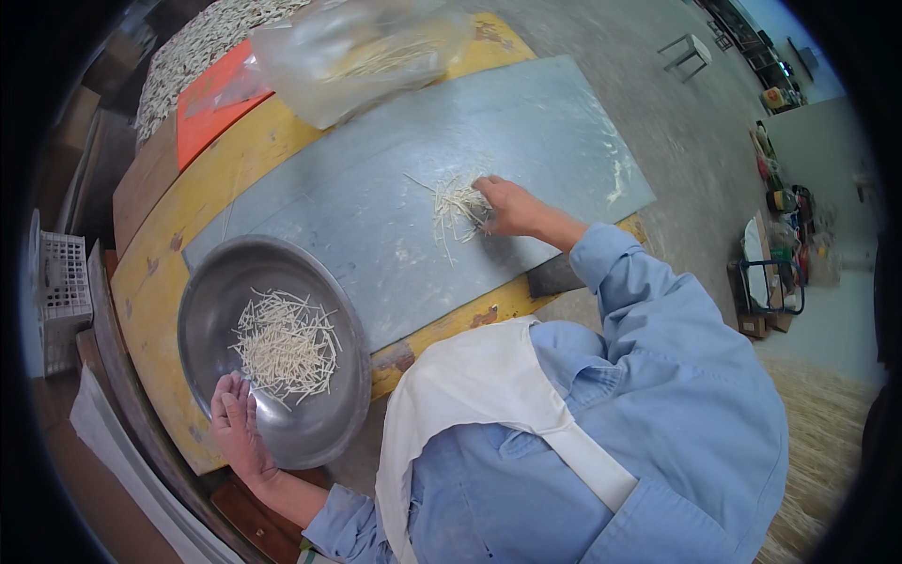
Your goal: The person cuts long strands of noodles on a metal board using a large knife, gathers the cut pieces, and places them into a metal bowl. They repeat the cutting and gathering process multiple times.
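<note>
A loose pile of short, pale, stick-like strands (pixel 454 203) lies on a grey metal sheet (pixel 394 282). My right hand (pixel 511 206) is at the pile's right edge, its fingers and thumb curved around some strands. Whether it grips them is hidden beneath the palm. On the left, a large round metal basin (pixel 310 433) holds a bigger heap of similar cut strands (pixel 287 345). My left hand (pixel 236 419) is over the basin's near-left rim, beside that heap. Its fingers are extended, the thumb stands apart, and nothing shows in it.
The sheet lies on a worn yellow table (pixel 158 282). A clear plastic bag (pixel 317 77) with long strands sits at the far edge, near an orange board (pixel 211 106). Left stands a white plastic crate (pixel 65 282); a stool (pixel 690 55) and a hand cart (pixel 771 285) are on the right.
</note>
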A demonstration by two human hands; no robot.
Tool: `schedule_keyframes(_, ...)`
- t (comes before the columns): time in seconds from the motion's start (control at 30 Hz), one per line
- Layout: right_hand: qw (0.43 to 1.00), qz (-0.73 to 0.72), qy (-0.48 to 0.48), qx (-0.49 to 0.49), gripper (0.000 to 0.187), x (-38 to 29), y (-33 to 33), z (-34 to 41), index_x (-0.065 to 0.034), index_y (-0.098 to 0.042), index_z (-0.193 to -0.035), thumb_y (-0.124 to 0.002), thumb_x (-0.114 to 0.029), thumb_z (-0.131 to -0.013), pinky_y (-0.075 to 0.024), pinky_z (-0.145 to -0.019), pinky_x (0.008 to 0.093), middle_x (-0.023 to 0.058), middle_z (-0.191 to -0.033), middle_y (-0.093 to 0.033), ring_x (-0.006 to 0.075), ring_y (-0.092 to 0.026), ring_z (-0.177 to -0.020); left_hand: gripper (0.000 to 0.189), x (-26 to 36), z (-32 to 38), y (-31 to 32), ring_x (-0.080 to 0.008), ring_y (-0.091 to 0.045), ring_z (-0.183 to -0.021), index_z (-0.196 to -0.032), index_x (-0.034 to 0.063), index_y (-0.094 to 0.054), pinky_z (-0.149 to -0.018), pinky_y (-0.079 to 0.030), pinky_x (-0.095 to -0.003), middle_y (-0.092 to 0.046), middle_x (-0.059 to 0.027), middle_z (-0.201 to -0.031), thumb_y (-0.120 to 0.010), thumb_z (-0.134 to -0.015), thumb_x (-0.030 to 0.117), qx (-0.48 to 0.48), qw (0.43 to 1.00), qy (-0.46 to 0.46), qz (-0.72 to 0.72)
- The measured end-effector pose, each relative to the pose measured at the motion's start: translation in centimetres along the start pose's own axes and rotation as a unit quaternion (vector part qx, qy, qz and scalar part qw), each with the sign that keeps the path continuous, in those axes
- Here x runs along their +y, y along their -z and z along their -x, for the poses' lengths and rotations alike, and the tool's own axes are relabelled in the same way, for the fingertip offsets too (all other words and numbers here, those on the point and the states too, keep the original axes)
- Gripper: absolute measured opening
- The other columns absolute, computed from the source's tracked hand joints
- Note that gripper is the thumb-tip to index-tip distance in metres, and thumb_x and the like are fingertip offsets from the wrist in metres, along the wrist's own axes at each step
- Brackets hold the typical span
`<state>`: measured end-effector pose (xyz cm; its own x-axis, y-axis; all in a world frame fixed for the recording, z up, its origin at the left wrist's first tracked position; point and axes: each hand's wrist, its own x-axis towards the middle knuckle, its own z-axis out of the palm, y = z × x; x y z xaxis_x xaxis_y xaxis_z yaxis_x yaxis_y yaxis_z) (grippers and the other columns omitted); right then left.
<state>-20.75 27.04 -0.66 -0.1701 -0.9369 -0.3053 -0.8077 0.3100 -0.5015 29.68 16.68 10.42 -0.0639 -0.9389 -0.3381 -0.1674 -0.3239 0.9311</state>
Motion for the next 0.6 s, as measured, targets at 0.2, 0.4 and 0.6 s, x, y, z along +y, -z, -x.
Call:
schedule_keyframes(0.2, 0.882, 0.372, 0.290, -0.018, 0.098, -2.1, 1.7, -2.5, -0.0218, -0.030, -0.144, -0.080, -0.011, -0.060, -0.0459, -0.089, 0.0527, 0.0107, -0.151, -0.023, 0.0331, -0.038, -0.127, 0.052, -0.3, 0.3, 0.0, -0.0239, -0.051, -0.119, -0.132, -0.0036, -0.044, -0.101, -0.039, -0.0343, -0.052, -0.0162, -0.129, -0.052, -0.097, 0.034, 0.005, 1.000, 0.002, 0.005)
schedule_keyframes(0.4, 0.904, 0.290, 0.285, -0.132, 0.074, -2.7, 1.5, -6.6, -0.0154, -0.048, -0.128, -0.078, -0.009, -0.061, -0.0477, -0.092, 0.0453, 0.0110, -0.141, -0.036, 0.0328, -0.042, -0.123, 0.053, -0.5, 1.0, 0.3, -0.0248, -0.051, -0.120, -0.133, -0.0038, -0.042, -0.101, -0.039, -0.0349, -0.051, -0.0175, -0.131, -0.051, -0.097, 0.034, 0.020, 1.000, 0.003, 0.016)
schedule_keyframes(0.6, 0.913, 0.229, 0.322, -0.105, 0.015, -0.1, -0.1, -7.4, -0.0043, -0.059, -0.088, -0.065, -0.010, -0.075, -0.0516, -0.080, 0.0384, 0.0119, -0.104, -0.059, 0.0313, -0.056, -0.101, 0.053, -0.8, 1.4, 0.4, -0.0243, -0.051, -0.120, -0.133, -0.0034, -0.042, -0.101, -0.039, -0.0352, -0.051, -0.0170, -0.130, -0.051, -0.097, 0.035, 0.036, 0.999, 0.016, 0.009)
